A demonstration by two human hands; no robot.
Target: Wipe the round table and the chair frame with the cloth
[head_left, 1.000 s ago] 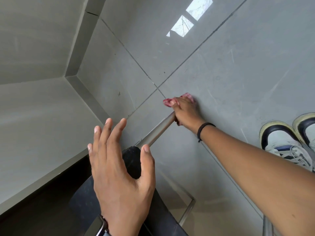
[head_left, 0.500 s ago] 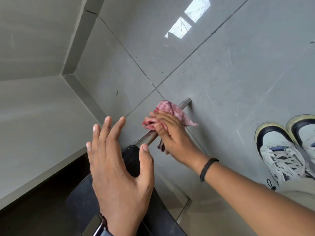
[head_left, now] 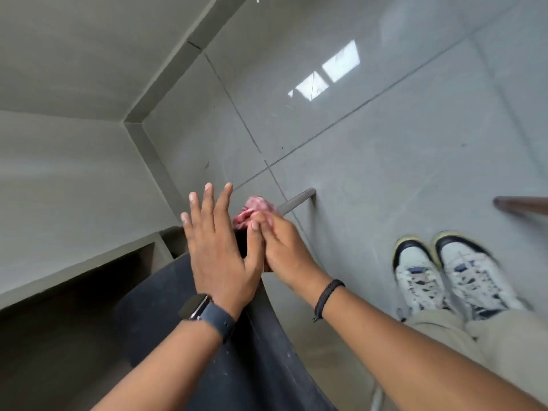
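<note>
The right hand (head_left: pixel 284 247) grips the bunched pink cloth (head_left: pixel 255 209) around the chair frame's metal leg tube (head_left: pixel 298 199), just below the black seat's (head_left: pixel 237 351) upper corner, so the fabric wraps the tube for rubbing; the left hand (head_left: pixel 221 256) lies spread and flat, holding nothing, on the seat's edge, probably to steady the chair; the round table is not identifiable.
</note>
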